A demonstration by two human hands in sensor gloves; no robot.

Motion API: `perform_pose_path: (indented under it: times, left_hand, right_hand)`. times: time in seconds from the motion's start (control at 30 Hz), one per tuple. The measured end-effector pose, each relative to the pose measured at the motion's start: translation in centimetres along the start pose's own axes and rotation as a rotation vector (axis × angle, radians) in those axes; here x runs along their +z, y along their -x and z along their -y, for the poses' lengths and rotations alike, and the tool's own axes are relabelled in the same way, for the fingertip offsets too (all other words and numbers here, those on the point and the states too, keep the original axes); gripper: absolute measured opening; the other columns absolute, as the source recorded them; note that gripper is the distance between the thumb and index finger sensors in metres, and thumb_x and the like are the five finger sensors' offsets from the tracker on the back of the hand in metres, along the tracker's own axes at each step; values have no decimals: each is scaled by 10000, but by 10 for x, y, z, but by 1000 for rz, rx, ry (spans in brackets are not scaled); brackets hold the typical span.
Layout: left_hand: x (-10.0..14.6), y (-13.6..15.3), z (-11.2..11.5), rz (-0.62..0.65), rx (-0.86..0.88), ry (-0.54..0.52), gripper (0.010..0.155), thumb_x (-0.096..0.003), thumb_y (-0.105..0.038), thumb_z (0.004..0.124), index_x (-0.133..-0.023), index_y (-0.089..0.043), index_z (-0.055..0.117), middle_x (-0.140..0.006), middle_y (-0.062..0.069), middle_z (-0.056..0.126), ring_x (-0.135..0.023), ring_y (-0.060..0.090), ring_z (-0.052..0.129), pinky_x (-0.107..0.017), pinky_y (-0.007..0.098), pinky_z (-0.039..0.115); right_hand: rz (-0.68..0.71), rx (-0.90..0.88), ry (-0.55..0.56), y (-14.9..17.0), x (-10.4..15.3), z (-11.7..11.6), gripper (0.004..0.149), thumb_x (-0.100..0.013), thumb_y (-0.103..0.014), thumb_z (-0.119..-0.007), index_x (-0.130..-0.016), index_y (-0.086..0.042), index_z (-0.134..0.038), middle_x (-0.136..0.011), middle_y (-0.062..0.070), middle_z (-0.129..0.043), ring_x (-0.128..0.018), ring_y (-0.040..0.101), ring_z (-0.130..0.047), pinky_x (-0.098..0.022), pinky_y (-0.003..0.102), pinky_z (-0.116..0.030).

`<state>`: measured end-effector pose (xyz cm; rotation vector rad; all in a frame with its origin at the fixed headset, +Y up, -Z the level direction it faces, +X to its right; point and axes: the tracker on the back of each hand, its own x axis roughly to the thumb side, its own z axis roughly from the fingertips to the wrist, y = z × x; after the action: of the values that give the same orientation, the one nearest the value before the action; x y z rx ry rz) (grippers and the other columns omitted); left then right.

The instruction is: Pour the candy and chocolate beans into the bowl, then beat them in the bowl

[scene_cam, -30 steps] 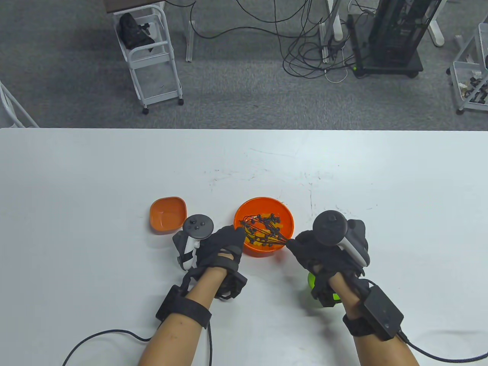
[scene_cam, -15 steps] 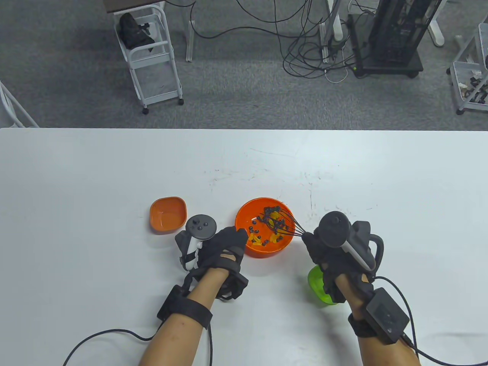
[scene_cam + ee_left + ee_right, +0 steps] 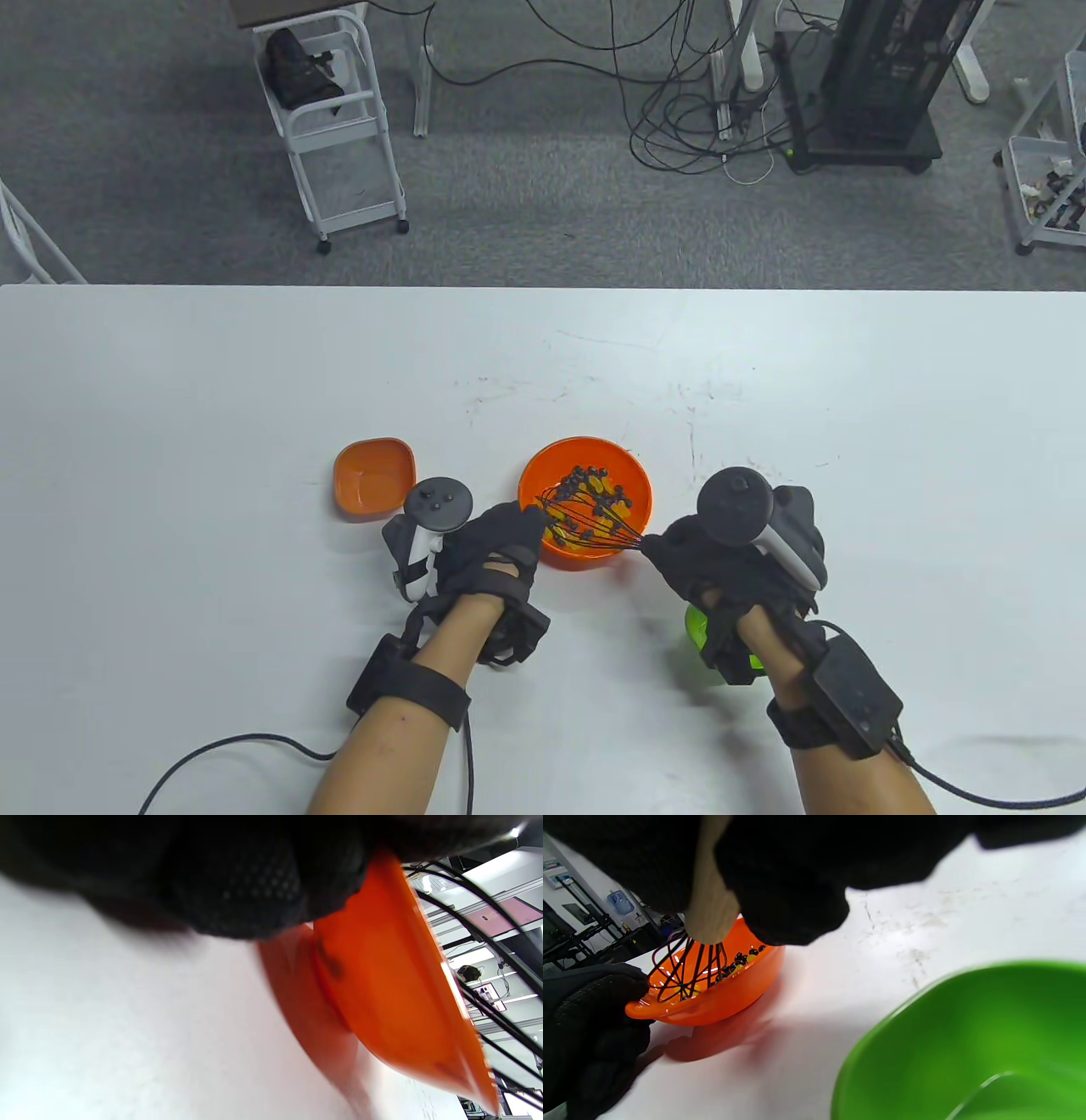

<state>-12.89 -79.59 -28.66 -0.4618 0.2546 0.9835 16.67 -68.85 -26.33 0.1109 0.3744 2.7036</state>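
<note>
An orange round bowl (image 3: 632, 501) (image 3: 742, 993) (image 3: 382, 984) sits mid-table with dark chocolate beans (image 3: 594, 492) and yellow candy in it. My left hand (image 3: 501, 543) grips the bowl's left rim; its fingers (image 3: 254, 887) show curled over the rim in the left wrist view. My right hand (image 3: 713, 560) holds a black wire whisk (image 3: 585, 518) by its pale wooden handle (image 3: 710, 899). The whisk's wires (image 3: 683, 971) reach leftward into the bowl.
A small orange square dish (image 3: 374, 477) lies left of the bowl. A green bowl (image 3: 700, 628) (image 3: 967, 1043) sits under my right wrist. Carts, cables and a black rack stand on the floor past the table's far edge.
The whisk head swung from the bowl's right side back toward the left rim, and my right hand shifted left and nearer. The left hand kept its hold on the rim.
</note>
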Motion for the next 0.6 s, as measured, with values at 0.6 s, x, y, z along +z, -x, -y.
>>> perform_pose_path:
  times: [0.6]
  left_hand:
    - [-1, 0, 2, 13, 0, 23, 477, -489, -645, 723, -663, -223, 861, -473, -71, 998, -251, 149, 1011, -182, 330, 909]
  right_hand:
    - [-136, -73, 100, 15, -13, -10, 586, -469, -566, -786, -781, -93, -936, -355, 26, -1026, 2, 171, -935, 5, 356, -876]
